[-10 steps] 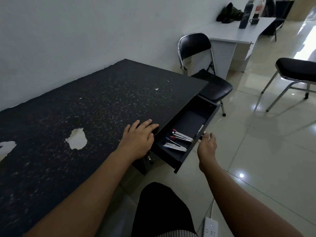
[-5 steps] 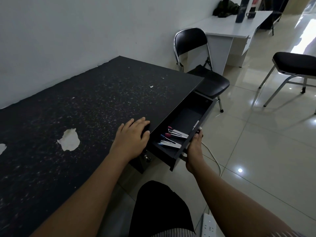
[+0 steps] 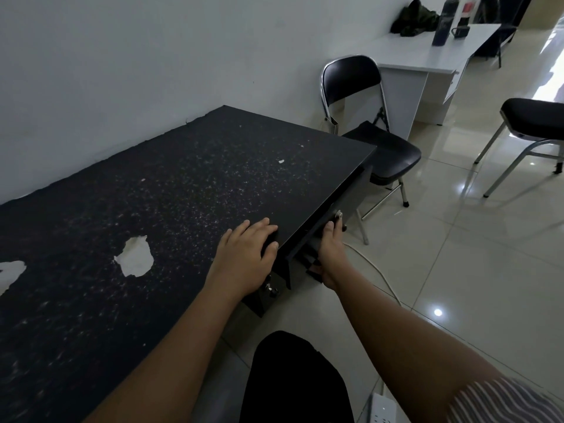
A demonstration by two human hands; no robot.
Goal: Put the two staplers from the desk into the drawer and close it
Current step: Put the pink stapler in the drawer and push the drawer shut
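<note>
The black drawer [image 3: 341,196] sits pushed in under the edge of the worn black desk [image 3: 183,184], its front nearly flush; the two staplers are hidden inside. My right hand [image 3: 331,254] presses flat against the drawer front, fingers pointing up beside its small silver lock [image 3: 338,214]. My left hand [image 3: 244,257] lies palm down on the desk's near edge, fingers spread, holding nothing.
A black folding chair [image 3: 366,117] stands just beyond the desk's right end. A white table [image 3: 427,56] with a bottle and a bag is further back, another chair [image 3: 531,123] at right. A cable [image 3: 375,270] and a power strip [image 3: 383,409] lie on the tiled floor.
The drawer was open with both staplers visible inside; my right hand has pushed it in until its front is nearly flush. My left hand stayed on the desk edge.
</note>
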